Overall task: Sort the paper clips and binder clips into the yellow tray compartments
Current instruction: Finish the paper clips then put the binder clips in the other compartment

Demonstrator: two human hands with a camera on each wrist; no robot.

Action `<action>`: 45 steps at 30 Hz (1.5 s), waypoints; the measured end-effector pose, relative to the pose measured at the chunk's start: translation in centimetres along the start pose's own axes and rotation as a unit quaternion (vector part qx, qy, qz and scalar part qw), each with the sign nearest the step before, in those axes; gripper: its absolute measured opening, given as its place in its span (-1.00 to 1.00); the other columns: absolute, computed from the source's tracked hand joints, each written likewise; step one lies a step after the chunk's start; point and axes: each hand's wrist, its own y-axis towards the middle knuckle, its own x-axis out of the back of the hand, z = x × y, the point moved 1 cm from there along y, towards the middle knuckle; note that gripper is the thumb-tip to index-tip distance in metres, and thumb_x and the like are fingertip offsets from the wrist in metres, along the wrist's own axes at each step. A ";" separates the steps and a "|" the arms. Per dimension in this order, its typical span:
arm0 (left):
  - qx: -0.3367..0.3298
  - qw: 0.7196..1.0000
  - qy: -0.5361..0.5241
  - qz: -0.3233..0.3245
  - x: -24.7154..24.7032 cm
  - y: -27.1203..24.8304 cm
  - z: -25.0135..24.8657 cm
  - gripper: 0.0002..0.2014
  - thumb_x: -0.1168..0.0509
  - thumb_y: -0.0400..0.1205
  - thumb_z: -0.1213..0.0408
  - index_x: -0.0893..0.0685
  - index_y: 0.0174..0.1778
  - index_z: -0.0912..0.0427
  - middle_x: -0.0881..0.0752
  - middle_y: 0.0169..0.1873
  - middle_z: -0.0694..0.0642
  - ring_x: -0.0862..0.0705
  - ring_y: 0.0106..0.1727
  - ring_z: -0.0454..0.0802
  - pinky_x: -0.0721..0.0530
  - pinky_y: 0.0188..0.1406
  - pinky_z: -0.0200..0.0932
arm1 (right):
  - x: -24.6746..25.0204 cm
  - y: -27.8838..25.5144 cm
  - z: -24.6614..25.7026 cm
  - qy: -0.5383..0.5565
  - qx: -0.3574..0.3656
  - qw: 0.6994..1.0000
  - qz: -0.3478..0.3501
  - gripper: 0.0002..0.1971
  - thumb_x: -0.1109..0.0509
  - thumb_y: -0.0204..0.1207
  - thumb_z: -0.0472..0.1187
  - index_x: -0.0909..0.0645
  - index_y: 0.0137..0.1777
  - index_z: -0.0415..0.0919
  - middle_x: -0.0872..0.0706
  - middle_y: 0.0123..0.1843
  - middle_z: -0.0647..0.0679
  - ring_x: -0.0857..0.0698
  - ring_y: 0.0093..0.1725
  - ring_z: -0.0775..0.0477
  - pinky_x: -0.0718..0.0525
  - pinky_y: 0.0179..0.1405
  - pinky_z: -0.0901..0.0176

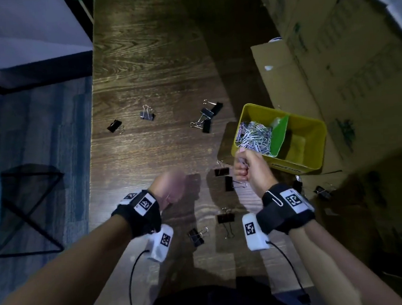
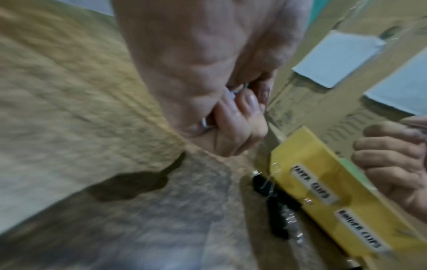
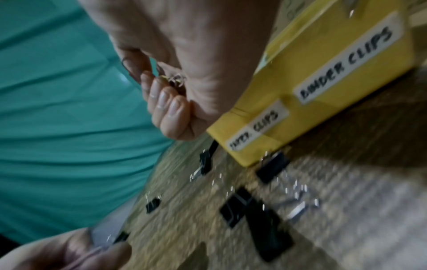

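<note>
The yellow tray (image 1: 312, 129) stands at the right of the wooden table; its left compartment holds a heap of paper clips (image 1: 254, 135), and the right one, past a green divider (image 1: 279, 134), looks bare. My right hand (image 1: 244, 167) is a fist round a few paper clips (image 3: 173, 78), just short of the tray's near left corner. My left hand (image 1: 171, 186), blurred, is curled too and pinches small paper clips (image 2: 232, 93). Black binder clips lie loose on the table, a cluster (image 1: 206, 117) at the back and others (image 1: 222, 172) between my hands.
The tray's front wall (image 3: 323, 76) carries two labels, "paper clips" and "binder clips". Cardboard boxes (image 1: 332, 57) crowd the table's right side. More binder clips (image 1: 115, 126) lie back left and near my wrists (image 1: 195, 235). A paper clip (image 1: 277, 198) clings to my right wrist strap.
</note>
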 end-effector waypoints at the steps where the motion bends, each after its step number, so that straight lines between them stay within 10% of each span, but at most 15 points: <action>1: -0.014 0.999 -0.025 0.029 -0.9 0.1 -1.2 -0.82 0.05 0.47 0.26 -0.25 -0.47 0.04 -0.19 -0.64 -0.06 -0.08 -0.69 -0.16 0.06 -0.67 -0.45 | 0.9 -0.3 0.8 -0.020 0.015 1.000 -0.017 -0.68 0.04 0.66 -0.29 -0.28 -0.35 -0.11 -0.28 -0.50 0.08 -0.24 -0.55 0.13 -0.18 -0.57 0.30; 8: -0.088 0.989 -0.056 0.108 -10.3 1.6 -10.2 -0.79 0.06 0.52 0.26 -0.28 -0.45 0.04 -0.25 -0.63 -0.04 -0.14 -0.64 -0.13 -0.01 -0.64 -0.31 | 5.7 1.6 6.0 -0.114 0.054 0.989 -0.079 -0.74 -0.05 0.61 -0.24 -0.27 -0.34 -0.08 -0.24 -0.47 0.06 -0.23 -0.52 0.07 -0.15 -0.55 0.20; 13: -0.108 0.993 -0.019 0.030 -16.1 3.8 -13.8 -0.76 -0.07 0.55 0.33 -0.38 -0.47 0.14 -0.35 -0.58 0.08 -0.30 -0.63 -0.04 -0.21 -0.63 -0.35 | 6.6 4.6 7.6 -0.258 0.046 0.957 -0.121 -0.75 -0.13 0.61 -0.20 -0.41 -0.33 -0.12 -0.42 -0.47 -0.05 -0.43 -0.50 -0.03 -0.43 -0.52 0.15; 16: -0.136 0.988 0.046 -0.050 -17.4 4.9 -14.6 -0.81 -0.17 0.57 0.43 -0.55 -0.38 0.24 -0.51 -0.49 0.17 -0.50 -0.55 0.04 -0.49 -0.64 -0.29 | 6.9 6.0 7.6 -0.283 0.008 0.951 -0.124 -0.75 -0.16 0.64 -0.18 -0.48 -0.27 -0.17 -0.63 -0.22 -0.21 -0.66 -0.23 -0.17 -0.72 -0.12 -0.06; 20: -0.144 0.977 0.149 -0.051 -16.5 6.7 -14.6 -0.83 -0.24 0.59 0.38 -0.71 0.00 0.30 -0.67 -0.24 0.16 -0.63 -0.27 0.03 -0.59 -0.24 -0.16 | 7.1 6.0 7.6 -0.427 0.024 0.891 -0.151 -0.72 -0.18 0.61 -0.23 -0.67 0.08 -0.35 -0.71 0.13 -0.32 -0.65 0.18 -0.32 -0.60 0.26 -0.07; 24: -0.223 0.946 0.231 -0.050 -15.5 6.6 -13.5 -0.72 -0.26 0.59 0.38 -0.68 0.21 0.22 -0.72 0.15 0.16 -0.66 0.20 0.08 -0.54 0.32 -0.06 | 5.9 4.8 6.9 -0.439 0.034 0.887 -0.140 -0.58 -0.17 0.64 -0.20 -0.43 0.48 -0.24 -0.55 0.45 -0.24 -0.50 0.44 -0.24 -0.41 0.41 0.07; 31: -0.433 0.840 0.302 -0.124 -13.0 2.8 -7.9 -0.73 -0.23 0.55 0.47 -0.73 0.01 0.06 -0.74 0.01 -0.05 -0.70 0.04 -0.13 -0.63 0.17 -0.22 | 3.2 -0.6 2.9 -0.415 0.186 0.871 -0.187 -0.48 -0.29 0.55 -0.29 -0.38 0.52 -0.29 -0.43 0.53 -0.20 -0.39 0.52 -0.11 -0.23 0.56 0.17; 36: -0.524 0.695 0.492 -0.024 -9.3 -0.2 0.7 -0.71 -0.16 0.59 0.32 -0.67 0.16 0.21 -0.61 0.32 0.14 -0.55 0.35 -0.02 -0.44 0.42 -0.18 | 7.8 -6.0 0.9 -0.344 0.324 0.835 -0.281 -0.67 -0.31 0.43 -0.52 -0.69 0.13 -0.24 -0.53 0.24 -0.01 -0.50 0.26 0.10 -0.37 0.29 0.56; 42: -0.449 0.453 0.765 0.097 -7.2 -0.3 10.6 -0.33 -0.27 0.46 -0.03 -0.27 0.53 -0.18 -0.30 0.56 0.09 -0.29 0.57 0.09 -0.27 0.43 0.35 | 18.5 -5.9 -3.7 -0.331 0.140 0.810 -0.464 -0.57 -0.25 0.52 -0.23 -0.47 0.41 -0.12 -0.41 0.47 -0.11 -0.39 0.45 -0.13 -0.34 0.49 -0.14; 45: -0.425 0.447 0.785 0.059 -7.0 0.7 11.8 -0.39 -0.23 0.50 -0.06 -0.31 0.51 -0.17 -0.34 0.54 0.07 -0.34 0.54 0.08 -0.35 0.42 0.40 | 19.5 -4.2 -6.9 -0.373 0.015 0.832 -0.411 -0.52 -0.28 0.60 -0.07 -0.38 0.51 -0.13 -0.19 0.63 -0.17 -0.15 0.61 -0.23 -0.11 0.60 -0.17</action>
